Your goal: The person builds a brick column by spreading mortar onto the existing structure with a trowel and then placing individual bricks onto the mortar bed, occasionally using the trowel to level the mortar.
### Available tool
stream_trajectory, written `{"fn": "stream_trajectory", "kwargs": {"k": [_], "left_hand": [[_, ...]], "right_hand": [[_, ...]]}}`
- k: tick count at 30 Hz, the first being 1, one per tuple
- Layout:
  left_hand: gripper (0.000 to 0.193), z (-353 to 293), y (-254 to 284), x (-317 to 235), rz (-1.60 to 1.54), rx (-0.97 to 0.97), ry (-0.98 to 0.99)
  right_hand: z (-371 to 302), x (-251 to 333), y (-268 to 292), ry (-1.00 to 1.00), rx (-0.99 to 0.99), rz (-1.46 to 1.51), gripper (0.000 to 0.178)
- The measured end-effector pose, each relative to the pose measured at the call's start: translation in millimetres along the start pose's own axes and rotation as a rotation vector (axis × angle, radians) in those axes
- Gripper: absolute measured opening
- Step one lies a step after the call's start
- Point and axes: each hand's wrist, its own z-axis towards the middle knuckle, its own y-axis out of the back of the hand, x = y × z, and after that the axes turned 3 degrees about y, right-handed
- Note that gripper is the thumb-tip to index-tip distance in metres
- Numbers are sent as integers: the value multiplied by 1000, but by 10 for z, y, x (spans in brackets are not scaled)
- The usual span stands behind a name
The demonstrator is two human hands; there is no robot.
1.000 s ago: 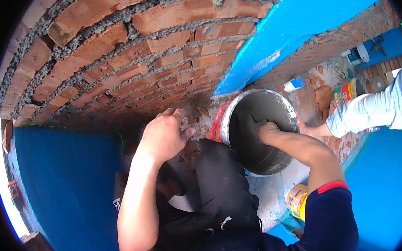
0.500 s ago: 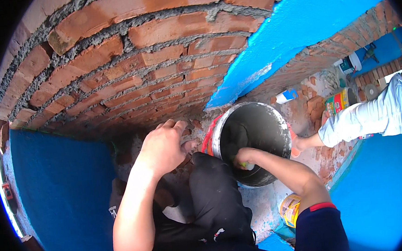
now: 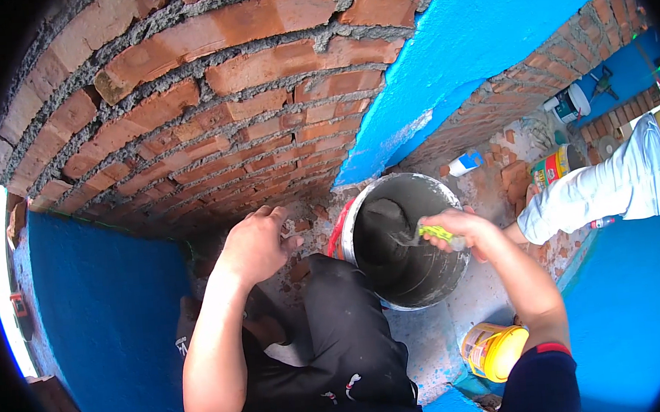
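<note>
My right hand is closed round the yellow-green handle of a trowel. The trowel's blade reaches down inside a big bucket, over grey wet mortar heaped toward the bucket's far left side. To the left of the bucket, my left hand hangs in the air before the brick wall, its thumb apart from the loosely bent fingers. It holds nothing that I can see. My bent knee is close against the bucket's near left side.
A small yellow pail stands by my right forearm. On the right a person's leg in pale trousers is close to the bucket. Broken bricks, a blue-and-white container and a colourful tin lie beyond. A blue panel stands at left.
My right hand has risen out of the bucket's depth and moved right with the trowel, whose blade now shows. My left hand has shifted only slightly.
</note>
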Motion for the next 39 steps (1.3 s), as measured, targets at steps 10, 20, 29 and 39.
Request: {"fn": "stream_trajectory", "kwargs": {"k": [10, 20, 29, 39], "left_hand": [[51, 25, -34, -112, 16, 23, -36], [51, 63, 64, -41, -3, 3, -69], [51, 55, 63, -27, -1, 8, -45], [50, 12, 47, 111, -11, -18, -46]], "right_hand": [[1329, -788, -360, -29, -285, -826, 63], [1125, 146, -83, -458, 435, -1258, 41], [1701, -586, -621, -214, -57, -887, 41], [836, 626, -272, -448, 33, -1087, 34]]}}
